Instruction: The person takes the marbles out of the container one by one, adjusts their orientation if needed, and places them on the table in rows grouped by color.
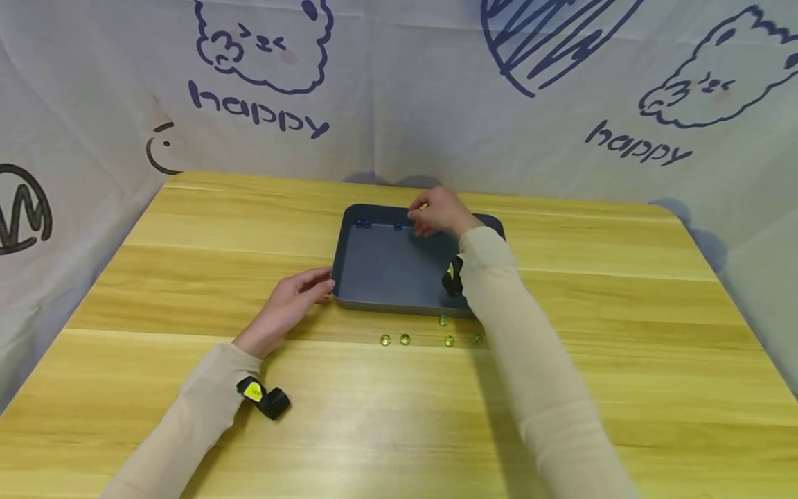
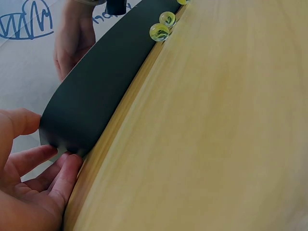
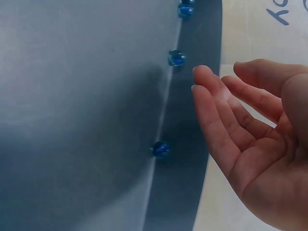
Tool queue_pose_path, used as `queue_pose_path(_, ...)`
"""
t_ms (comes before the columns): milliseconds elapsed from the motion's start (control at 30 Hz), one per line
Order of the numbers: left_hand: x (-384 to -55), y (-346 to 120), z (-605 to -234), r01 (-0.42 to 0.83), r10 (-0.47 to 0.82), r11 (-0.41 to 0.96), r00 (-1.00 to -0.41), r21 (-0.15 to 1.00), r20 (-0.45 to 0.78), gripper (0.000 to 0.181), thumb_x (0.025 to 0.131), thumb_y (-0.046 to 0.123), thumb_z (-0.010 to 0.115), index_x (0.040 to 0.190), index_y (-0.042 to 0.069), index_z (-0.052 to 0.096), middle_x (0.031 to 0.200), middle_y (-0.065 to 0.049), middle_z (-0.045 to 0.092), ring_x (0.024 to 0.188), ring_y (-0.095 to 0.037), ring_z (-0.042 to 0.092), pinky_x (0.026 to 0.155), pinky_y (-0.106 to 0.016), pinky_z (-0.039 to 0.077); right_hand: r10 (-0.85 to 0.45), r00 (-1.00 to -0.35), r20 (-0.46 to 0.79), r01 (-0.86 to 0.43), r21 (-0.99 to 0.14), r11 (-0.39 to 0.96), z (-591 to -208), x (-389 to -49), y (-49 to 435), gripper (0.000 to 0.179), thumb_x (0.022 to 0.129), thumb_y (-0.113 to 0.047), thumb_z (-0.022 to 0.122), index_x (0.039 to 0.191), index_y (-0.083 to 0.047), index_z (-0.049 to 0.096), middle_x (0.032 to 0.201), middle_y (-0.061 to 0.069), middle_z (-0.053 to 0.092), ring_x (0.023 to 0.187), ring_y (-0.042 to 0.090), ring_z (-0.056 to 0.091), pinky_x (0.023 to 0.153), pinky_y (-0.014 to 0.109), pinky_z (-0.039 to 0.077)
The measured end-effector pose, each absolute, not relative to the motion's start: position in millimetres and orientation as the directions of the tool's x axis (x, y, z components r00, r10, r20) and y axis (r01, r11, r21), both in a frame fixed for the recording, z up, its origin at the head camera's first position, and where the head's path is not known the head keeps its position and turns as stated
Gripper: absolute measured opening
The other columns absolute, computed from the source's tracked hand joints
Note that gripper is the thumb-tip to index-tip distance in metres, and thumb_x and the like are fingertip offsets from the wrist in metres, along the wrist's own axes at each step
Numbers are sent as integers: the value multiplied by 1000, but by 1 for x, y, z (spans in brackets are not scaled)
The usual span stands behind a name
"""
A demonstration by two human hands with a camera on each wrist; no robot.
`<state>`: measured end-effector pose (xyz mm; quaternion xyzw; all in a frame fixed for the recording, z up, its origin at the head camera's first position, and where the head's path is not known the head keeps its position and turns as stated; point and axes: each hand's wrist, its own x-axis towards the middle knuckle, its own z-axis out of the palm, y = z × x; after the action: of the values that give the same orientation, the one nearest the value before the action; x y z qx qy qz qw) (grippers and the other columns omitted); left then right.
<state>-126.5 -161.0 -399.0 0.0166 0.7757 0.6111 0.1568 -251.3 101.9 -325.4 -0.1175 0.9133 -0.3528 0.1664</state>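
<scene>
A dark grey tray (image 1: 399,267) sits on the wooden table. My left hand (image 1: 289,305) grips its near left corner, with the thumb near the rim and the fingers low on the wall in the left wrist view. Over the tray's far side is my right hand (image 1: 439,211), its fingers slightly bent and holding nothing. Blue marbles lie along the far wall: one marble (image 3: 161,150) and another marble (image 3: 177,58) are near the right fingertips. Farther left are two blue marbles (image 1: 364,224) close together.
Several yellow-green marbles lie on the table (image 1: 249,229) in front of the tray, among them one marble (image 1: 386,339) and another marble (image 1: 443,320) near the front wall. Behind the table hangs a white cloth (image 1: 405,104) with drawings.
</scene>
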Motion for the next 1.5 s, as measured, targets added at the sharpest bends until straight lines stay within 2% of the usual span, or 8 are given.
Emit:
queue_pose_path(200,-125,-164,-398,-172,208,271,-950,947,-232,52,102,27,52,146,3,41,139,-17,49,113,-30,55,100,-40,42,-260,-934,-244,-21,-689,724,-335,-252,93,26,98,-8,55,115,8,65,91,21,69,73,23,68,71,33,58)
queue_pose_path(333,-125,-165,-398,-168,211,271,-950,948,-228,52,102,27,52,146,3,41,139,-17,49,114,-30,55,99,-40,42,-240,-942,-236,-16,-680,733,-338,-251,88,24,97,-8,55,113,7,67,84,17,68,75,25,68,71,34,58)
queue_pose_path(533,-126,-163,-399,-151,223,249,-952,957,-208,51,102,25,52,145,1,42,139,-19,49,114,-31,55,98,-40,44,-265,-937,-227,-53,-658,751,-339,-250,85,27,98,-8,54,118,5,65,88,19,67,83,30,67,73,35,57)
queue_pose_path(867,-128,-163,-402,-141,216,255,-956,957,-198,49,101,24,53,144,1,44,139,-18,50,113,-30,56,97,-39,46,-315,-913,-258,-102,-605,790,-345,-256,79,31,99,-8,54,126,4,61,88,18,67,82,29,67,71,33,57)
queue_pose_path(1167,-128,-164,-400,-150,212,263,-955,953,-209,50,101,26,52,144,3,44,137,-16,52,112,-29,57,96,-39,45,-314,-912,-265,-131,-537,834,-349,-257,76,29,98,-6,55,124,3,63,91,18,68,71,22,65,67,32,56)
queue_pose_path(1333,-127,-164,-400,-151,210,263,-955,953,-209,50,101,26,53,144,3,44,137,-16,51,112,-29,57,95,-38,46,-329,-911,-248,-171,-498,850,-351,-256,75,28,96,-8,59,121,2,66,101,18,69,70,21,66,67,31,56)
queue_pose_path(1500,-127,-164,-400,-157,208,264,-954,952,-215,50,101,27,53,144,3,44,137,-16,52,111,-29,57,95,-37,46,-341,-910,-235,-204,-461,863,-352,-255,74,25,95,-11,63,116,1,69,101,15,71,71,21,66,67,31,55)
